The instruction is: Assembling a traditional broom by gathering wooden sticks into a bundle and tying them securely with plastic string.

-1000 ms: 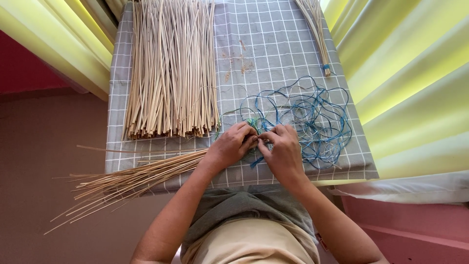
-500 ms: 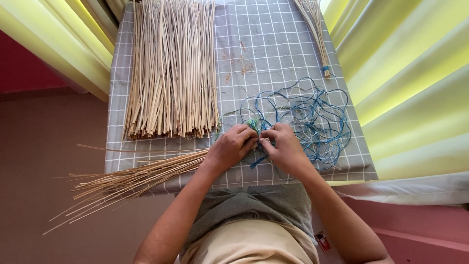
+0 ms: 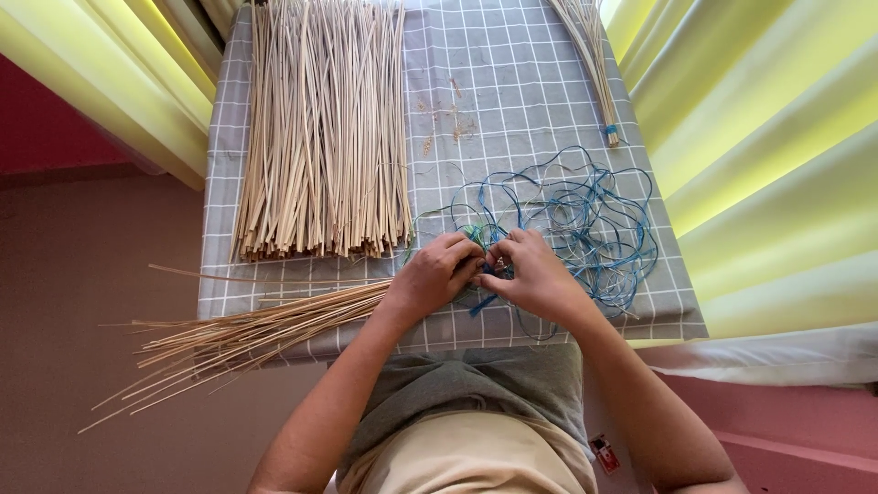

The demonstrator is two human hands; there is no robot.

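Since the earlier frame the hands had barely shifted, only drawing a little tighter together over the near edge of the tangle. The left hand (image 3: 434, 274) was curled, fingers bent inward, pinching a strand of the loose tangle of thin blue and green cord (image 3: 576, 224). The right hand (image 3: 535, 274) mirrored it, fingertips closed on the same cord, knuckles touching the left. The tangle lay right of centre on the grey checked tablecloth (image 3: 512, 82). A broad sheaf of pale straw sticks (image 3: 320, 137) lay far left; a thinner bundle of straws (image 3: 247, 334) overhung the near-left edge.
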